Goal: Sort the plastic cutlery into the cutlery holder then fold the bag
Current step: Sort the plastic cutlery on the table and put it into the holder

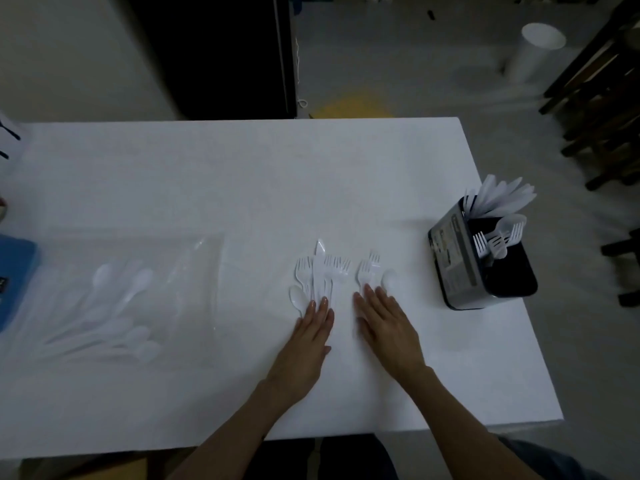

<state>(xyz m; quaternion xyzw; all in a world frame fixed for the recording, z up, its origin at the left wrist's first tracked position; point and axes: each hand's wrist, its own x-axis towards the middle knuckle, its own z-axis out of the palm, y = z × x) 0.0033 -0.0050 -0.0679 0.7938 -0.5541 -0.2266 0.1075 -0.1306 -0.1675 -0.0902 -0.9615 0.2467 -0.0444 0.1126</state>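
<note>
Two small piles of white plastic cutlery lie on the white table (242,174). The left pile (320,271) has forks, a knife and a spoon; my left hand (310,336) lies flat with its fingertips on the handles. The right pile (372,273) has forks and a spoon, and my right hand (389,327) lies flat on its handles. At the table's right edge stands the black cutlery holder (460,268), with knives in its far compartment and forks and a spoon in the middle one. A clear plastic bag (131,296) with several spoons inside lies at the left.
A blue object (15,271) sits at the table's left edge. Beyond the table are a dark cabinet (214,53), a white bucket (535,51) on the floor and dark wooden furniture (602,98) at the right.
</note>
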